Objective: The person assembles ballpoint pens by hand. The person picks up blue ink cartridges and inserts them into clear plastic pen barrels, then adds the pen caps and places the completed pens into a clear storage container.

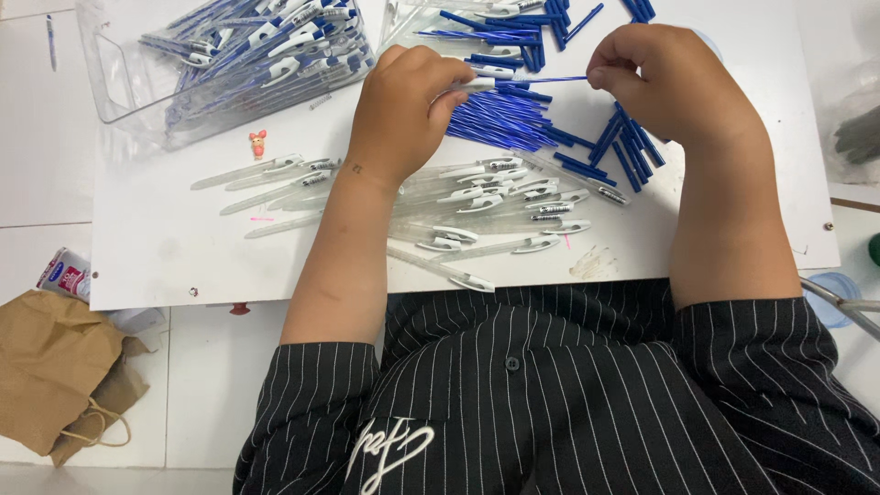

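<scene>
Hands [408, 101] [655, 78] pinch a thin blue refill [541, 81] entering a clear pen barrel [477, 83].

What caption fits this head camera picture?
Two hands, left hand and right hand, hold a blue refill above clear pen barrels.

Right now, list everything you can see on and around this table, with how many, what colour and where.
clear bin: one, see-through, far left of the board, full of finished blue and white pens
pen barrels: a loose pile, too many to count, clear with white clips, middle of the board
blue refills: a heap, blue, between the hands
blue caps: a scatter, blue, under the right wrist
small figure: one, red and pale, beside the bin
white board: one, white, under everything
paper bag: one, brown, lower left
left hand: pinches a pen barrel end
right hand: pinches a thin blue refill
</scene>
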